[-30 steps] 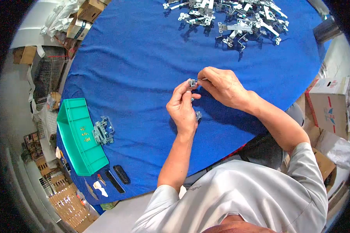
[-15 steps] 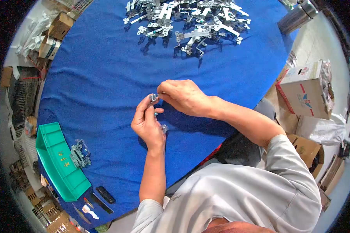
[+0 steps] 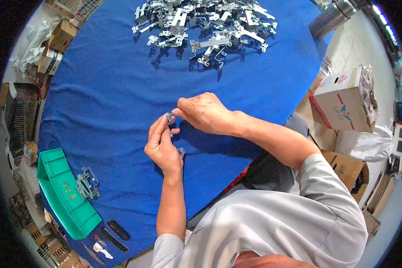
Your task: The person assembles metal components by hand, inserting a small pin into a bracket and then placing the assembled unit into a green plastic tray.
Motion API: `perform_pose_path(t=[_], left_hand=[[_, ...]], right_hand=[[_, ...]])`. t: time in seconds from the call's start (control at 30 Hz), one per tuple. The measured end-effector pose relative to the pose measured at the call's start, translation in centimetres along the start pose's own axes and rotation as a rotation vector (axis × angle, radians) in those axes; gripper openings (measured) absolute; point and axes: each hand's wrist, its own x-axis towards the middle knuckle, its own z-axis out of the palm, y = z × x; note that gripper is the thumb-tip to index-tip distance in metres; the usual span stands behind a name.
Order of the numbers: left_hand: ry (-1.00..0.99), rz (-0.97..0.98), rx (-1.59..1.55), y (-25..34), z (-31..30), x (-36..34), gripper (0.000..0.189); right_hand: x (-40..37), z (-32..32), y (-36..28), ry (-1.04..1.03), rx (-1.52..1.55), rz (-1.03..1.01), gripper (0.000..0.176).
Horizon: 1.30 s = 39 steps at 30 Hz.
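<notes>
My left hand (image 3: 164,154) is closed on a small silvery metal fitting (image 3: 169,118), whose end shows at the fingertips. Another bit of metal (image 3: 182,152) shows by the heel of that hand; the palm hides the stretch between. My right hand (image 3: 207,115) is pinched shut, its fingertips right at the fitting's upper end. Whatever sits in that pinch is too small to make out. Beyond both hands, a heap of similar flat metal fittings (image 3: 210,42) lies on the blue cloth (image 3: 98,98).
A green tray (image 3: 60,163) with a few brass-coloured bits stands at the left. Beside it are a cluster of metal fittings (image 3: 88,184) and a black oblong object (image 3: 118,230). A steel flask (image 3: 330,20) stands at the far right edge; a carton (image 3: 339,100) is beyond the table.
The whole view has shifted slightly. My right fingertips have come closer against the fitting's end, and the thin piece seen between them earlier no longer shows. My left hand keeps its hold.
</notes>
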Motion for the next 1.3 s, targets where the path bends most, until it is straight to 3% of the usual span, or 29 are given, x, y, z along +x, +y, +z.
perform_pose_path(t=[0.1, 0.17, 0.3, 0.5, 0.57, 0.7, 0.77, 0.9, 1.07, 1.3], left_hand=[[0.01, 0.045, -0.011, -0.06, -0.12, 0.17, 0.026], [0.0, 0.018, -0.008, -0.34, -0.44, 0.22, 0.027], [0.006, -0.018, -0.03, 0.04, -0.27, 0.17, 0.026], [-0.008, 0.011, 0.014, 0.01, -0.23, 0.2, 0.024], [0.021, -0.024, -0.023, -0.06, -0.21, 0.31, 0.024], [0.001, -0.029, -0.017, 0.28, -0.16, 0.28, 0.024], [-0.02, -0.014, 0.01, 0.15, -0.25, 0.28, 0.024], [-0.034, 0.017, 0.01, -0.01, -0.33, 0.3, 0.025], [-0.02, -0.017, 0.001, 0.25, -0.23, 0.32, 0.024], [-0.034, -0.034, -0.004, 0.2, -0.27, 0.37, 0.024]], right_hand=[[0.03, 0.01, -0.23, -0.017, -0.004, 0.044, 0.024], [-0.14, 0.14, -0.42, 0.144, 0.184, -0.044, 0.025], [0.01, 0.38, -0.04, 0.136, 0.206, -0.088, 0.024], [0.08, -0.17, -0.44, -0.074, -0.049, 0.055, 0.021], [-0.12, 0.18, -0.54, 0.145, 0.17, -0.044, 0.023], [0.08, 0.23, -0.17, 0.15, 0.189, -0.095, 0.026], [-0.02, 0.45, 0.04, 0.053, -0.025, -0.042, 0.026], [0.08, -0.1, -0.32, -0.054, -0.065, 0.026, 0.025], [0.03, 0.24, -0.32, 0.158, 0.162, -0.099, 0.029], [0.04, 0.02, -0.19, 0.005, -0.055, -0.048, 0.027]])
